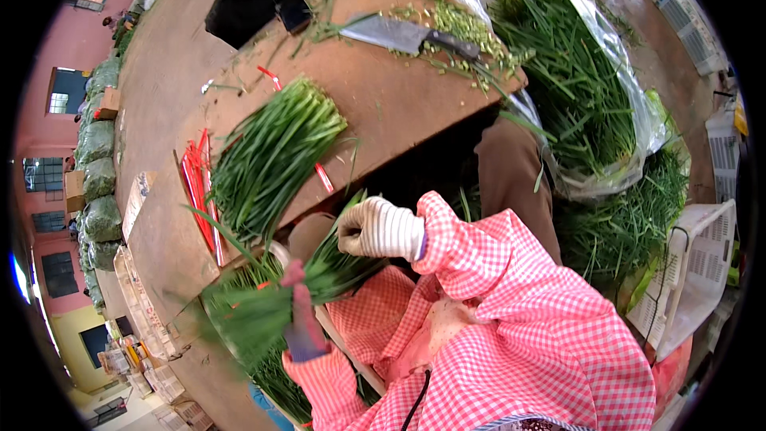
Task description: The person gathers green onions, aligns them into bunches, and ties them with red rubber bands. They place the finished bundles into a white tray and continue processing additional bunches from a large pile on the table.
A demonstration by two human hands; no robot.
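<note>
A loose bunch of green chives [339, 263] lies across my lap, between my two hands. Around its leafy part wraps my left hand [303, 311], gloved and smeared by motion, and the leaf ends fan out blurred to the left. My right hand [371, 227], in a white striped glove, is closed against the other end of the bunch, with its fingertips partly hidden. On the table just beyond sits a thick, trimmed bundle of chives [275, 148], cut ends pointing far right. Red strips [195, 183] lie left of that bundle.
A brown table [383, 124] holds a broad knife [391, 34] among chopped green scraps [459, 28]. At the right stands a clear plastic bag [630, 72] full of chives, near a white plastic crate [694, 271]. More chives [271, 375] lie below my left hand.
</note>
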